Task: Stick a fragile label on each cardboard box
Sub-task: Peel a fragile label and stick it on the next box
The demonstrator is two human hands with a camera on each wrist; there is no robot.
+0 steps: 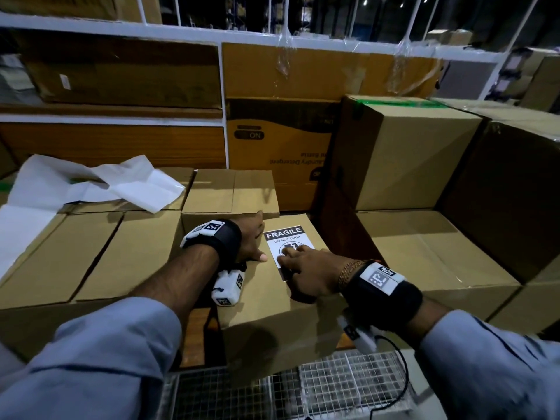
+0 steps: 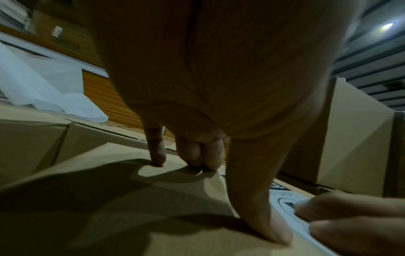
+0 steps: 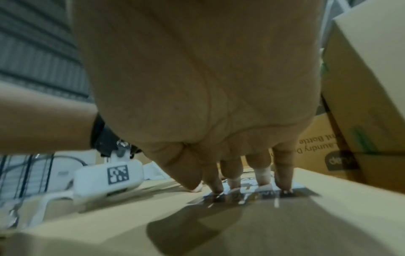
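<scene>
Right hand (image 1: 312, 272): released, fingers extended, fingertips (image 3: 285, 183) pressing flat on the fragile label (image 1: 285, 237). The label is one rectangular white paper sheet with a black header band reading FRAGILE, DO NOT DROP; it lies flat on the top face of the cardboard box (image 1: 260, 301) near centre. Left hand (image 1: 251, 237): released, grasping nothing, fingertips and thumb bearing on the same box top just left of the label, thumb tip at the label's left edge. The box is matte brown corrugated board, rectangular. Each wrist carries one black strap with a white marker-coded camera module. Further plain brown boxes lie left, far and right of it. One crumpled white sheet (image 1: 91, 186) rests on the far left boxes. A white wire mesh surface (image 1: 333, 386) lies nearest
</scene>
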